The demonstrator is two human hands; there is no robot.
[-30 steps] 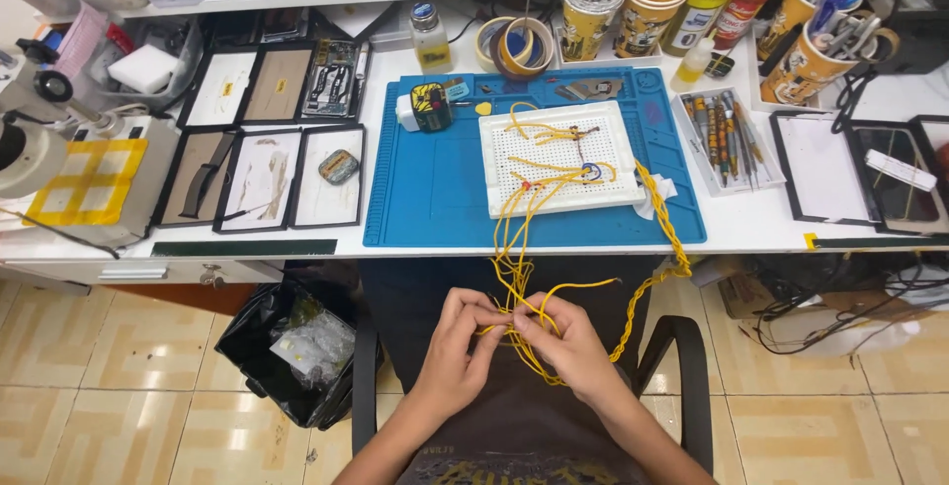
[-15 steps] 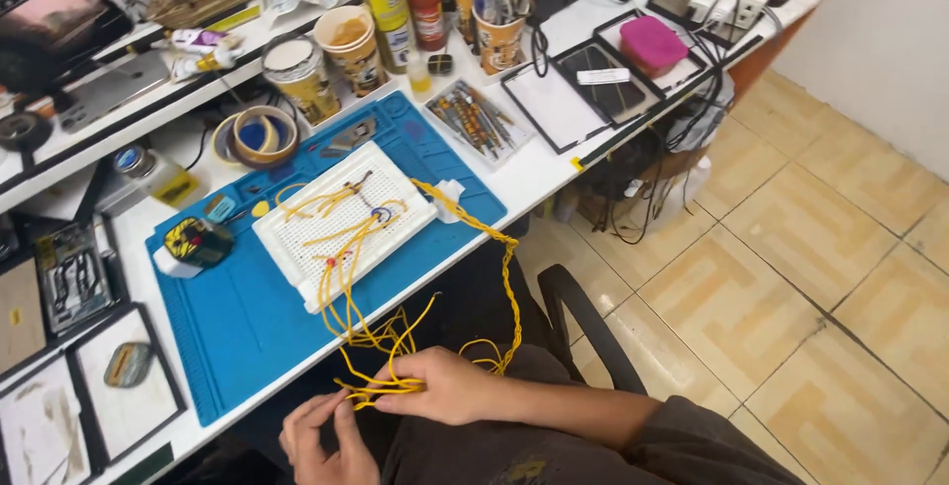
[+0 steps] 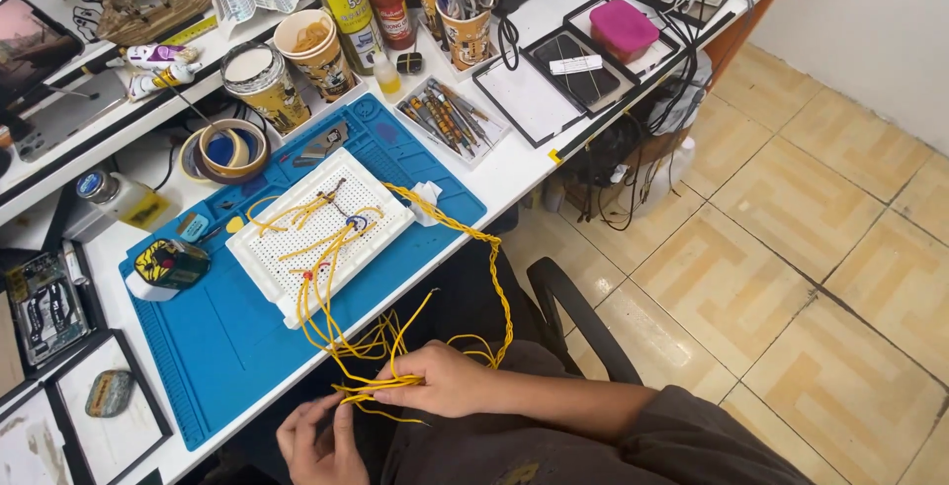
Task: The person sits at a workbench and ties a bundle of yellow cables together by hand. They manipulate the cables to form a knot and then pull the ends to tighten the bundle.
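wires gathered over the lap

since half a second ago our view swings a little further right, and the bundle sits lower in our lap. at far left our left hand (image 3: 314, 438) hangs just below the yellow wires (image 3: 381, 383), fingers loosely curled, clamped on nothing we can tell. next, our right hand (image 3: 450, 381) pinches the bundle, fingers closed on it. its long axis runs left-right, loose ends pointing toward the left hand, strands climbing to the white breadboard (image 3: 326, 228) on the blue mat (image 3: 227, 337).
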